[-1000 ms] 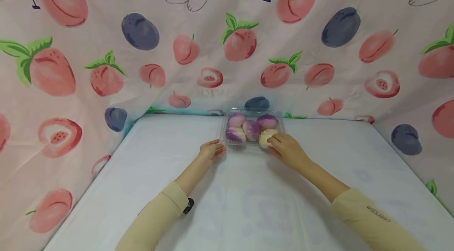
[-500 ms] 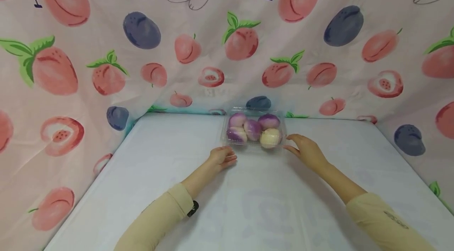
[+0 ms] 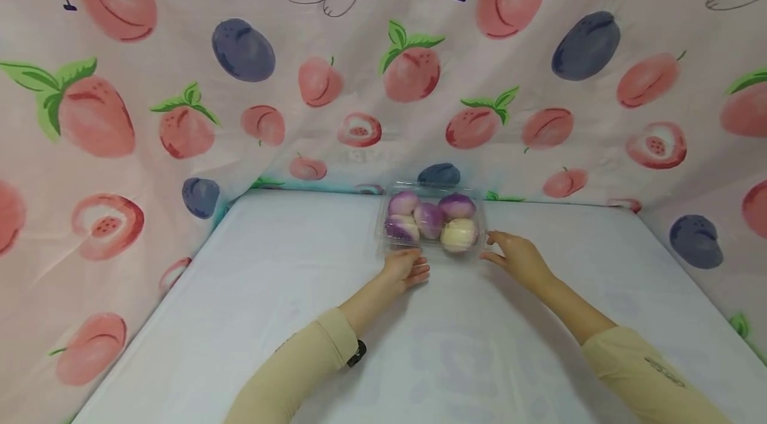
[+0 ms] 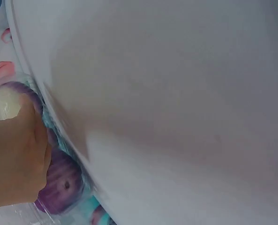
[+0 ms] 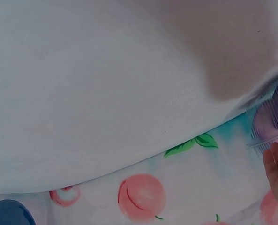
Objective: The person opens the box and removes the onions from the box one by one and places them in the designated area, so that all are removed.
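A clear plastic box (image 3: 383, 237) stands at the back of the table. Inside lie several round purple-and-white things (image 3: 429, 219) that look like turnips, and a pale yellow one (image 3: 459, 235) is at its front right. My left hand (image 3: 407, 269) is at the box's front left edge, fingers extended to the right. At the right side is my right hand (image 3: 520, 263), thumb and fingers spread apart, fingertips right by the wall. In the left wrist view the left hand (image 4: 17, 157) partly hides the purple things; the right wrist view catches fingers (image 5: 271, 166) beside the ridged plastic.
A white cloth (image 3: 299, 244) covers the table. Right behind the box hangs a pink fruit-print curtain (image 3: 359, 64), which also runs along both sides of the table.
My right hand has left the pale yellow thing and shifted to the right side of the box. The left hand has slid right along the box's front.
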`<move>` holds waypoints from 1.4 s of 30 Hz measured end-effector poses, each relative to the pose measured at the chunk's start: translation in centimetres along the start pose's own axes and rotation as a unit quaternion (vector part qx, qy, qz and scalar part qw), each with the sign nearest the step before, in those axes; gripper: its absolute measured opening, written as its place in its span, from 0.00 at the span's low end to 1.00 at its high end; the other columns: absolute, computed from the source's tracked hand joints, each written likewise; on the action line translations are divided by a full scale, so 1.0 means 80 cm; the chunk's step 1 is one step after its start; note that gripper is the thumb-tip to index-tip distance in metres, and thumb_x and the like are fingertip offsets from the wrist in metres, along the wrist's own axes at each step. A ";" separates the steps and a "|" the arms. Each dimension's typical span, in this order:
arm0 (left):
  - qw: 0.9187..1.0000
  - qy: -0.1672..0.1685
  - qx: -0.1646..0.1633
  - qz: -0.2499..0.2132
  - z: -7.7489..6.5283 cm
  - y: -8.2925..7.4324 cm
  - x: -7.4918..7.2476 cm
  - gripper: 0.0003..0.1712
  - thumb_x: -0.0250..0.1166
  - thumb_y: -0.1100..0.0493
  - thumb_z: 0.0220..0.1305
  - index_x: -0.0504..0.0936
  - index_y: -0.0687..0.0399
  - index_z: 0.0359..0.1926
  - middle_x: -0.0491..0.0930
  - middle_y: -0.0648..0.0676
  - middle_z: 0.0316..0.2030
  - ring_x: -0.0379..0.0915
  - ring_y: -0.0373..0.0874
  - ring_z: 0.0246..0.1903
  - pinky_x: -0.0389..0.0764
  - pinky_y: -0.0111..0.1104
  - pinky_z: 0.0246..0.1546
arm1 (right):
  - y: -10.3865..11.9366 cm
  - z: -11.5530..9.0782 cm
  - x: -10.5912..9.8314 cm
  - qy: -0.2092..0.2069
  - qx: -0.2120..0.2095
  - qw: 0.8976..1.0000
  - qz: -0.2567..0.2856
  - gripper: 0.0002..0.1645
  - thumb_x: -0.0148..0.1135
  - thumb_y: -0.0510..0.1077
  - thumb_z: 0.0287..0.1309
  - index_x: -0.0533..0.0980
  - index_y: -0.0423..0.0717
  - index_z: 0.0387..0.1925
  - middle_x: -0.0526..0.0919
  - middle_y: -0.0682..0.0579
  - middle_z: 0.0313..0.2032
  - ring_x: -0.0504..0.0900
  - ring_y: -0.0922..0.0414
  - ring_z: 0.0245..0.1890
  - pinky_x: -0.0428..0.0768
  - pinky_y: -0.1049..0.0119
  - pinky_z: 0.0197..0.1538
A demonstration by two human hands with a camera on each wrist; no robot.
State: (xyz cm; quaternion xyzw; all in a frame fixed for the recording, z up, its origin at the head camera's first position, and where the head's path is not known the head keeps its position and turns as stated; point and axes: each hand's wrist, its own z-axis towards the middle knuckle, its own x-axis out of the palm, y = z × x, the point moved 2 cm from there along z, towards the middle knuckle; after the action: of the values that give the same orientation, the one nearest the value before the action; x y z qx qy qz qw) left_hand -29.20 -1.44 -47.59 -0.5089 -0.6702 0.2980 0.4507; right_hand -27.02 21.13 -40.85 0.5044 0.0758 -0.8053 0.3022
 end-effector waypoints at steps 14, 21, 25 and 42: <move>0.999 0.005 -0.022 -0.040 0.096 0.066 0.022 0.15 0.64 0.60 0.61 0.78 0.62 0.47 0.82 0.59 0.33 0.83 0.51 0.31 0.85 0.39 0.34 | -0.005 0.004 0.004 -0.043 -0.041 0.998 -0.003 0.09 0.70 0.37 0.45 0.78 0.36 0.28 0.85 0.45 0.25 0.84 0.49 0.26 0.82 0.53 0.36; 0.999 -0.016 -0.032 -0.023 -0.039 -0.010 0.065 0.22 0.58 0.64 0.66 0.71 0.69 0.59 0.80 0.65 0.46 0.78 0.58 0.51 0.80 0.41 0.49 | -0.002 0.003 0.008 -0.107 -0.104 0.988 -0.039 0.10 0.71 0.34 0.41 0.78 0.34 0.27 0.85 0.42 0.27 0.85 0.45 0.32 0.81 0.49 0.44; 0.999 -0.016 -0.027 -0.035 -0.037 -0.009 0.074 0.22 0.59 0.63 0.65 0.71 0.71 0.57 0.81 0.61 0.40 0.78 0.58 0.51 0.81 0.38 0.47 | 0.000 0.000 0.011 -0.129 -0.144 0.978 -0.077 0.10 0.70 0.34 0.39 0.76 0.33 0.25 0.84 0.41 0.27 0.85 0.45 0.32 0.81 0.50 0.44; 0.996 -0.063 0.034 -0.056 -0.021 0.001 0.101 0.10 0.55 0.70 0.61 0.80 0.74 0.36 0.81 0.54 0.21 0.80 0.41 0.25 0.83 0.34 0.42 | -0.021 0.003 0.029 -0.169 -0.279 0.915 -0.237 0.26 0.24 0.35 0.73 0.69 0.31 0.27 0.82 0.36 0.32 0.85 0.45 0.36 0.82 0.56 0.43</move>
State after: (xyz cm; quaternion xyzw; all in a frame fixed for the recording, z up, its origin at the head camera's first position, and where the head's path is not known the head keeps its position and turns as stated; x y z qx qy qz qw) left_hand -28.30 6.17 -44.53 -0.4352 -0.7139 0.3269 0.4406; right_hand -28.88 21.45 -43.01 0.2237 0.3623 -0.8725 0.2396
